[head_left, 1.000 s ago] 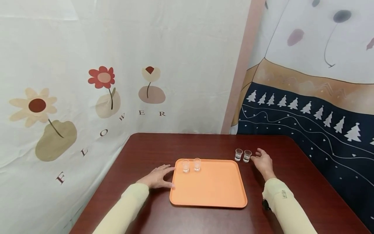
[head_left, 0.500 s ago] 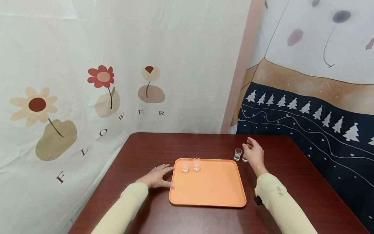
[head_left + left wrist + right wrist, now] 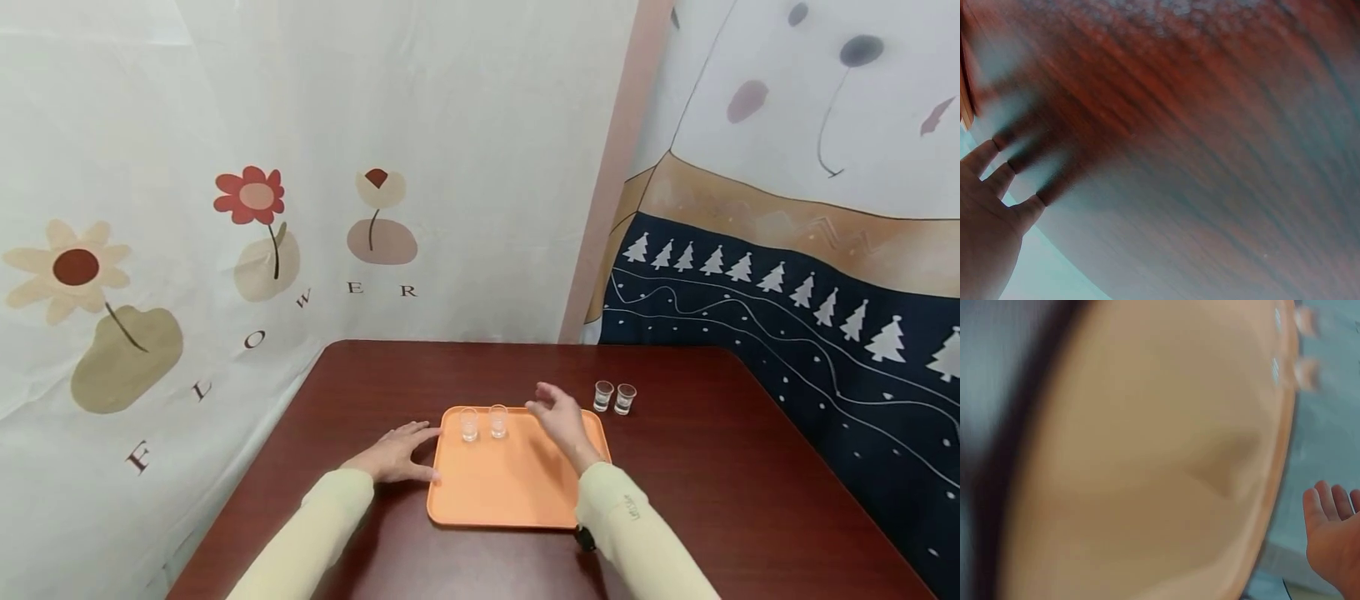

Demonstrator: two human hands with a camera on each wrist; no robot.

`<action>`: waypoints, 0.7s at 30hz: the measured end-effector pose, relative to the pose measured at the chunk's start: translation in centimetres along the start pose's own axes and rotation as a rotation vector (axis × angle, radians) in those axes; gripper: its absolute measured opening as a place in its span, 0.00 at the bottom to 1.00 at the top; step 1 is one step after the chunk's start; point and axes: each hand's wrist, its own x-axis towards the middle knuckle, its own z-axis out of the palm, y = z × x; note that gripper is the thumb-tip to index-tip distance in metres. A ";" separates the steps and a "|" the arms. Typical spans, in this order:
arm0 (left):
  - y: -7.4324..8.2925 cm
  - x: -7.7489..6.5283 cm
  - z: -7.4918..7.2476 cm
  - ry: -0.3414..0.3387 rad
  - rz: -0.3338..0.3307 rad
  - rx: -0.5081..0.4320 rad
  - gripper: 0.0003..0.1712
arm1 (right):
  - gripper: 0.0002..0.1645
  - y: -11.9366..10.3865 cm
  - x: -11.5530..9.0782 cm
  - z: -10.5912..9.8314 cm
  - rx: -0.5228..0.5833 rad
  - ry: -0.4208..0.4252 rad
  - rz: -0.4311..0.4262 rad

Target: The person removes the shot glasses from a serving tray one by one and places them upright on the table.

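An orange tray (image 3: 498, 492) lies on the dark red-brown table. Two small clear shot glasses stand upright near its far left corner, a left one (image 3: 468, 425) and a right one (image 3: 498, 422). My left hand (image 3: 393, 454) rests at the tray's left edge, thumb and forefinger touching the rim. In the left wrist view, fingers (image 3: 997, 181) spread against the tabletop. Above the tray's right part hovers my right hand (image 3: 561, 418), its fingers loosely extended and nothing visible in them. The right wrist view shows those fingers (image 3: 1329, 503) raised, apart from the tray.
Beyond the tray's far right corner, two more shot glasses stand side by side on the table, one (image 3: 602, 397) left of the other (image 3: 625, 399). A flower-printed cloth (image 3: 480, 167) hangs behind the table (image 3: 420, 375); a dark tree-patterned cloth (image 3: 750, 333) hangs at the right.
My right hand has moved left from beside the two far-right glasses, passing in front of them, to above the tray. The left hand stays at the tray's edge; the glasses stay put.
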 end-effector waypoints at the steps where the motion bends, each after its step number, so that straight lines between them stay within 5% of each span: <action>1: -0.1 0.0 -0.1 0.000 0.000 0.002 0.53 | 0.30 0.0 -0.2 0.8 0.010 -0.023 0.013; 10: 0.0 0.3 -0.3 0.001 0.015 0.013 0.52 | 0.33 0.2 -1.2 4.4 0.024 -0.120 0.091; 21: 0.0 0.1 0.0 0.002 0.012 0.018 0.52 | 0.18 0.8 -1.1 5.5 -0.011 -0.097 0.075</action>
